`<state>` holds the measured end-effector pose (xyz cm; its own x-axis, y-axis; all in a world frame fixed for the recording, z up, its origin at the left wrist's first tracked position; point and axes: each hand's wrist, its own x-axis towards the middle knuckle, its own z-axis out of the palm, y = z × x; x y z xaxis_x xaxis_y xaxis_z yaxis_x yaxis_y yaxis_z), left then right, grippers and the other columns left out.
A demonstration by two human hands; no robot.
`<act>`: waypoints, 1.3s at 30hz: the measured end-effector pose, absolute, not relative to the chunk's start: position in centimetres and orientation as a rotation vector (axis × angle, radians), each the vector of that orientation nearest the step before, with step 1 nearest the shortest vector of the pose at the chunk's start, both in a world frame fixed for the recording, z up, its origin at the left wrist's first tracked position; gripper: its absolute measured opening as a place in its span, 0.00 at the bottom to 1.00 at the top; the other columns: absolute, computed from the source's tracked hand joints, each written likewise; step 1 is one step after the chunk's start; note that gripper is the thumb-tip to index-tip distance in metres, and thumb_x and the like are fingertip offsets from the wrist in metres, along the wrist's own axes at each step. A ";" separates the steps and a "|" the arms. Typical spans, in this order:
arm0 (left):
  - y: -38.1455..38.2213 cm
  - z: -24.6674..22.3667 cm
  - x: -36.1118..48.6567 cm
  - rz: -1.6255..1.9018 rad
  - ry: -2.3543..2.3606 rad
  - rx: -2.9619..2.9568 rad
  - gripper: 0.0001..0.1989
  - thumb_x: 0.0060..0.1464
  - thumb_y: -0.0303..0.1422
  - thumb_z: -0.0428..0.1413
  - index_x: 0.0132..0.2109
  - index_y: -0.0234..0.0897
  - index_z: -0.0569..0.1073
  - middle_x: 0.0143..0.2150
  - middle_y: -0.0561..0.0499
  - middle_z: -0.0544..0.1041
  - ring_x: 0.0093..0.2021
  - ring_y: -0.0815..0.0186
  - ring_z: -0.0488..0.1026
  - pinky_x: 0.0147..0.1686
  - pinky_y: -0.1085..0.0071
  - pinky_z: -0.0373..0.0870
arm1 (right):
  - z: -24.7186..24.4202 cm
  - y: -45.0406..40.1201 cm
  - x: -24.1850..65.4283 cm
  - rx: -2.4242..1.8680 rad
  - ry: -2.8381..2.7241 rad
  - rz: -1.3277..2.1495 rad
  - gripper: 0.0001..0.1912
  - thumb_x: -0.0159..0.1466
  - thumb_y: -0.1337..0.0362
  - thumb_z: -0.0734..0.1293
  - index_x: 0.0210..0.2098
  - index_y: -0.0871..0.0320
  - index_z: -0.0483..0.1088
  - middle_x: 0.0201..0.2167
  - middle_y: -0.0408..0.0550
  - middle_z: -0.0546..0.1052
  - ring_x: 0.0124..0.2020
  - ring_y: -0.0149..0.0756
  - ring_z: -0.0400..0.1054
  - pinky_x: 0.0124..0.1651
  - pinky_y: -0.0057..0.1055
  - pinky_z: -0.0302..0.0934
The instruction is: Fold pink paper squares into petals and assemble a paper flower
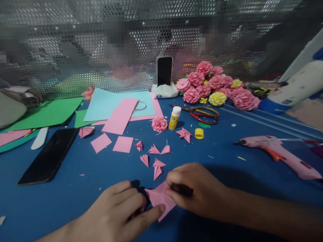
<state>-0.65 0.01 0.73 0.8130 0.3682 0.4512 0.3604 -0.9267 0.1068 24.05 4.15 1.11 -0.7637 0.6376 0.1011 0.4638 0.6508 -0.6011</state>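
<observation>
A creased pink paper square (161, 198) lies at the front of the blue table between my hands. Curled fingers and an outstretched digit of my left hand (121, 208) hold down its lower left part. My right hand (194, 190) pinches its upper right edge between thumb and fingers. Just beyond are several small folded pink paper pieces (158, 168). Two flat pink squares (123, 144) rest farther left. A ruffled pink paper flower (159, 124) stands beside an uncapped glue stick (174, 118), near a star-shaped folded pink piece (185, 134).
A pink hot glue gun (275, 148) lies at right. Red-and-yellow-handled scissors (202, 112) and a yellow cap (199, 133) are mid-table. A black phone (49, 156) lies left, near green sheets (50, 112). Pink paper flowers (202, 80) pile up before the perforated metal panel (88, 50).
</observation>
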 end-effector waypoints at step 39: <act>-0.3 -0.6 -0.9 0.720 0.505 3.213 0.21 0.70 0.21 0.42 0.49 0.43 0.78 0.44 0.59 0.80 0.34 0.70 0.72 0.42 0.71 0.72 | 0.8 4.2 23.6 -0.439 -2.704 0.287 0.18 0.76 0.57 0.54 0.35 0.56 0.69 0.30 0.39 0.73 0.27 0.31 0.59 0.30 0.34 0.44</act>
<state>-0.89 -0.30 -0.62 0.8618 0.2489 0.4420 0.3305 -0.9365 -0.1172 23.58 4.16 0.76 -0.8769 0.3408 0.3390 0.2619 0.9301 -0.2576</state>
